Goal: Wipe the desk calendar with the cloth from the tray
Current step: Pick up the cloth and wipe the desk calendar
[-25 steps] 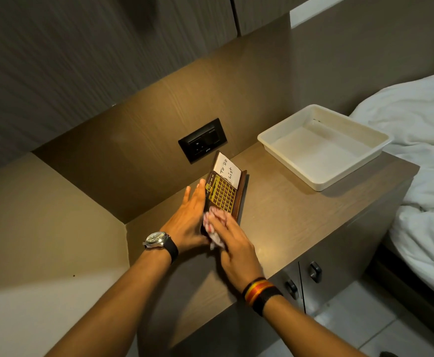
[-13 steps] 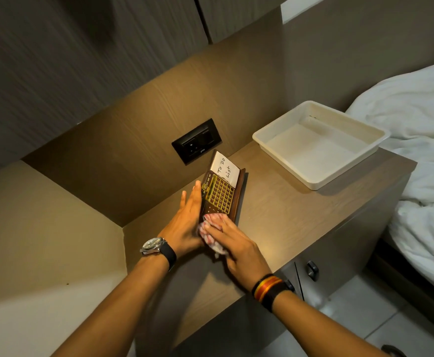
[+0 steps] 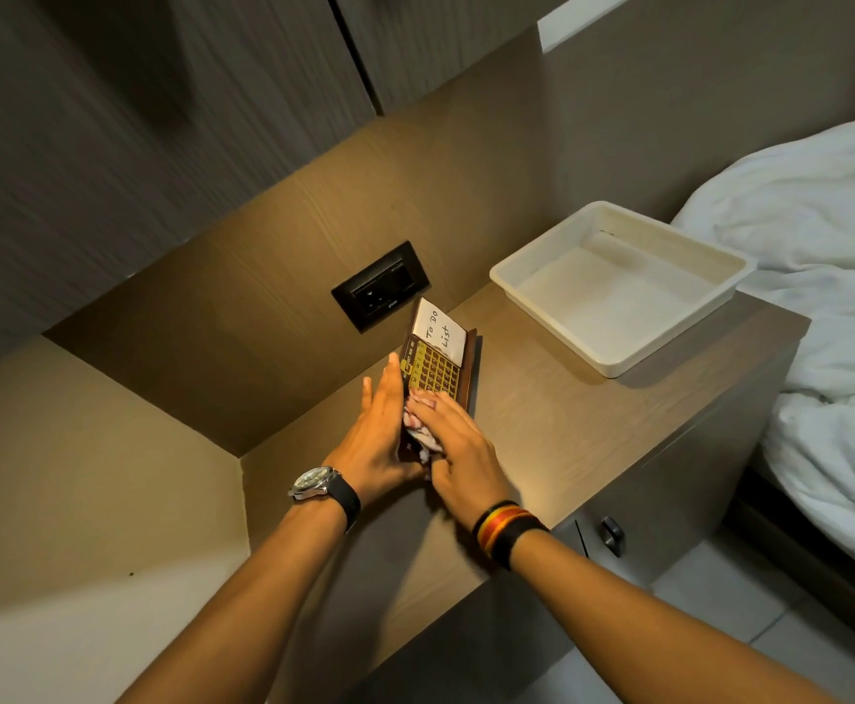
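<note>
The right hand (image 3: 458, 449) presses a crumpled cloth (image 3: 421, 433) onto the desk calendar (image 3: 438, 365), fingers clenched around it; the left hand (image 3: 377, 434), fingers released flat, braces its left edge.

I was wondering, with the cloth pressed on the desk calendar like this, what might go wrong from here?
1. The "To Do List" note sits loosely at the far end of the desk calendar; a stroke from the cloth under the right hand could crumple or dislodge it.
2. Only the flat left hand braces the calendar's side, so a hard push might slide it toward the wall socket.
</note>
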Available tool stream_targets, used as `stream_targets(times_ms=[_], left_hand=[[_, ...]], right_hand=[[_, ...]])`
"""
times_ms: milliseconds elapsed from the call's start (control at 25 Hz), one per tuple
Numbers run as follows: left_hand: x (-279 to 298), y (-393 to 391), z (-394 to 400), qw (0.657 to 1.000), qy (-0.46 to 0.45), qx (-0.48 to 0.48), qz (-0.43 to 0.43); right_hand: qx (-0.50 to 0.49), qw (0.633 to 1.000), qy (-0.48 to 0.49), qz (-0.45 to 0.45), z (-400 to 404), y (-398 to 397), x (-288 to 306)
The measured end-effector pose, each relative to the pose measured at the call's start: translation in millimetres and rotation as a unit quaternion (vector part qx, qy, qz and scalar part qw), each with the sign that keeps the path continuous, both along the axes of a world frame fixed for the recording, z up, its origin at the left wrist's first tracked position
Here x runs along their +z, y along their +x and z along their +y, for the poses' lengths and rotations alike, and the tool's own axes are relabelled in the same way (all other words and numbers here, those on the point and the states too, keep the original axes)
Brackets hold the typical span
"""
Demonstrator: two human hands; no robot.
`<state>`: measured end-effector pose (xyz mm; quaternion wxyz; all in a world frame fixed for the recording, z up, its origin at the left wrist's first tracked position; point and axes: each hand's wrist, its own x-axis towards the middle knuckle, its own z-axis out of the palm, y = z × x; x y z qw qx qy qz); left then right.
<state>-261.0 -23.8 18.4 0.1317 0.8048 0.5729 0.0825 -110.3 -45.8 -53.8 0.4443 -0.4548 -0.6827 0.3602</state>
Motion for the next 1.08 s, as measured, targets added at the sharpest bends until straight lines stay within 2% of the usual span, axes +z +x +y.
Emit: stream_targets(times_ms=[160,240,360,400,560,760,960,1080], left_hand=[[-2,-2,-4,0.999,-0.011,0.017,-0.025],[-2,-1,-1,1.000,0.001,-0.005,0.004],[-1,4,3,1.000,0.008,-0.013,0.018],[-1,4,4,1.000,0.009,-0.010,0.015],[-3,2,0,1.000,0.020,-0.003,0.019],[-1,8,0,0.998,0.027,-0.011,0.053],[-1,8,-1,0.997,0.027,-0.009,0.066],[1,12,0,0.998,0.024,-0.008,0.058]], right_hand=[[0.078,0.995,0.057,-0.018,-31,14,-27],[0.060,0.997,0.055,-0.016,-23,22,-31],[-0.032,0.999,-0.023,0.008,1,4,-6],[-0.027,0.999,-0.030,0.013,1,0,-3],[0.076,0.995,0.050,-0.028,-30,22,-27],[0.010,0.999,0.008,-0.033,5,14,-9],[0.073,0.993,0.075,-0.059,-8,36,-33],[0.024,0.998,0.036,-0.037,8,25,-19]])
